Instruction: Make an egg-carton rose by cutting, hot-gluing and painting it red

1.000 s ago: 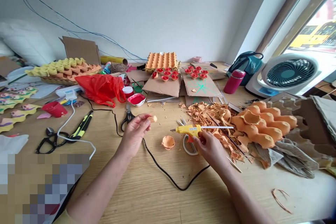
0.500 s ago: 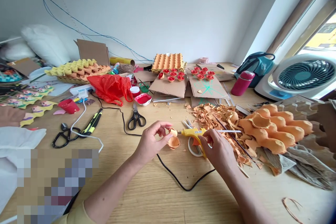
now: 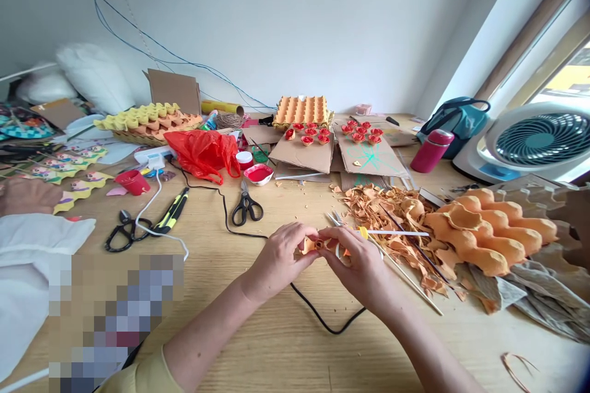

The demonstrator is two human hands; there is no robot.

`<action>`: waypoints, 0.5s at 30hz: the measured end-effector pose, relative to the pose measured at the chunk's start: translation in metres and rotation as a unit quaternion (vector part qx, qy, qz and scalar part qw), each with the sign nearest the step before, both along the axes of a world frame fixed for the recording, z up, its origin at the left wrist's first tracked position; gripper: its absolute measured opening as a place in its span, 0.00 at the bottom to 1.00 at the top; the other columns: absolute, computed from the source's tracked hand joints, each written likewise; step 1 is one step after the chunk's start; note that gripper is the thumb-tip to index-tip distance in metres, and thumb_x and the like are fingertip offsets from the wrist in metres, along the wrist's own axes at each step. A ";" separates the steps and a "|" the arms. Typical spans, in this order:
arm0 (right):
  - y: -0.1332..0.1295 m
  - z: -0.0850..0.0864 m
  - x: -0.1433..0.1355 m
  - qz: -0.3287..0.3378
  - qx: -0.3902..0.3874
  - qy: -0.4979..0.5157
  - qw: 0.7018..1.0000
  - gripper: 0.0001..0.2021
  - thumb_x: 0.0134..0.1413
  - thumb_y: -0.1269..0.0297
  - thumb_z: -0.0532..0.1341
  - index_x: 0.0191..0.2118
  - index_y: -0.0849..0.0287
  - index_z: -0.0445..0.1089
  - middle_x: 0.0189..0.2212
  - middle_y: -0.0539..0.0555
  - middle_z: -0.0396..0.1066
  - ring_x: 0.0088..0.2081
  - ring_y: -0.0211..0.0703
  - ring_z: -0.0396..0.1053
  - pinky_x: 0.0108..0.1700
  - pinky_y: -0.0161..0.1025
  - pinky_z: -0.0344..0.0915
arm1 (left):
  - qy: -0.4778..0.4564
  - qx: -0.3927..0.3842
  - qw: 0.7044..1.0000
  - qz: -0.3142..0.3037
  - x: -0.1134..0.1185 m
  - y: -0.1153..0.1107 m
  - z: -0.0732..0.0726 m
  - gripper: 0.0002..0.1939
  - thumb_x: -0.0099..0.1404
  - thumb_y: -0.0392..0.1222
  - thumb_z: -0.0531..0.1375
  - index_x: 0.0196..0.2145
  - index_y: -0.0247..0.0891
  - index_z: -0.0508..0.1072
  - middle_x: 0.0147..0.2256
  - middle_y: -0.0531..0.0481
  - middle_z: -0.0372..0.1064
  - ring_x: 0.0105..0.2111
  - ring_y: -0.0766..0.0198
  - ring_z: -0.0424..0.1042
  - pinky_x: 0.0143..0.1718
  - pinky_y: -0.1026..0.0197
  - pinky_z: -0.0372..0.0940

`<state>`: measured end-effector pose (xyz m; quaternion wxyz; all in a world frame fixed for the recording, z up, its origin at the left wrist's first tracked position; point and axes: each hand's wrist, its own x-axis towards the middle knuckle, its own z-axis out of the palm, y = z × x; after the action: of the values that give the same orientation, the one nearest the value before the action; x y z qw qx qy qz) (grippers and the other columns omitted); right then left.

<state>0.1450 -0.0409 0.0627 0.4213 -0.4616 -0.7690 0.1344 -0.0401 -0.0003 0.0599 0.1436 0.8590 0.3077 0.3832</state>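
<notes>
Between my two hands is a small orange egg-carton flower [image 3: 308,247], partly covered by the fingers. My left hand [image 3: 275,259] pinches its left side with thumb and fingers. From the right, my right hand [image 3: 358,261] closes thumb and fingertips on the same flower. Behind the right hand lies a yellow glue gun [image 3: 364,232], mostly hidden, with a white glue stick [image 3: 401,233] jutting out to the right. A black cord [image 3: 318,316] loops over the table below my hands.
Orange scraps [image 3: 373,209] pile up beside an egg tray [image 3: 493,230] at right. Black-handled scissors [image 3: 247,209], a dish of red paint [image 3: 259,174] and a red bag [image 3: 203,150] lie left. Red flowers [image 3: 307,140] rest on cardboard behind. Another person's hand [image 3: 32,196] is far left.
My right hand has let go of the glue gun, leaving it on the table, and has moved left onto the flower. My left hand still holds the flower. The view has shifted slightly.
</notes>
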 end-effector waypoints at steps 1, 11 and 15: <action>0.000 0.000 0.000 0.012 -0.004 0.002 1.000 0.09 0.62 0.74 0.62 0.46 0.55 0.71 0.37 0.52 0.75 0.38 0.42 0.73 0.41 0.38 0.68 | 0.005 0.006 1.000 -0.002 0.000 0.000 0.000 0.08 0.66 0.39 0.66 0.39 0.39 0.69 0.32 0.53 0.72 0.32 0.63 0.70 0.39 0.61 0.65; 0.000 -0.007 0.040 -0.024 -0.046 0.179 0.982 0.11 0.66 0.62 0.59 0.49 0.52 0.76 0.42 0.56 0.74 0.44 0.46 0.73 0.45 0.42 0.70 | 0.019 -0.099 0.994 0.048 -0.008 0.014 -0.008 0.20 0.57 0.47 0.71 0.44 0.41 0.70 0.40 0.47 0.74 0.39 0.57 0.72 0.42 0.56 0.66; 0.000 -0.012 0.058 -0.031 -0.126 0.346 0.929 0.12 0.65 0.56 0.61 0.48 0.51 0.77 0.33 0.53 0.75 0.34 0.43 0.74 0.38 0.41 0.72 | 0.093 -0.154 0.981 0.074 -0.005 0.016 -0.026 0.30 0.51 0.47 0.75 0.49 0.38 0.70 0.48 0.41 0.74 0.49 0.47 0.71 0.51 0.47 0.66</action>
<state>0.2031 -0.0408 0.0512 0.6037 -0.4591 -0.5376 0.3684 -0.0449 0.0160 0.0341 0.2164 0.8333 0.4380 0.2589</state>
